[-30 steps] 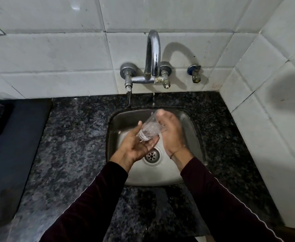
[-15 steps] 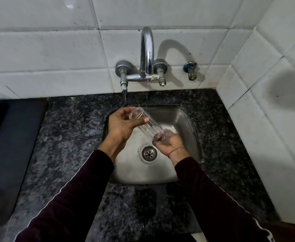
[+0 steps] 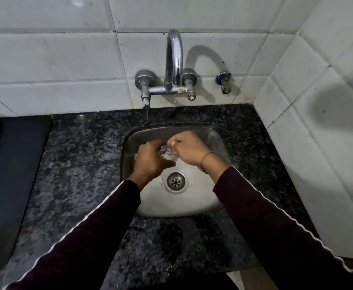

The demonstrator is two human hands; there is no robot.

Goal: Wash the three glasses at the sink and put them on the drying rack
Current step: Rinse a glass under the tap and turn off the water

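Note:
A clear glass is held over the steel sink, mostly hidden between my two hands. My left hand wraps its fingers around the glass from the left. My right hand grips the glass's other end from the right, fingers curled. The chrome faucet stands above on the tiled wall; a thin stream of water falls from its spout toward the hands. No other glass and no drying rack are in view.
Dark speckled granite counter surrounds the sink. A dark mat or tray lies at the left. White tiled walls close off the back and right. A small blue-capped tap sits right of the faucet. The drain is uncovered.
The glass went from being held slanted between spread hands to being enclosed by both hands close together under the spout. My left hand turned over on top of it.

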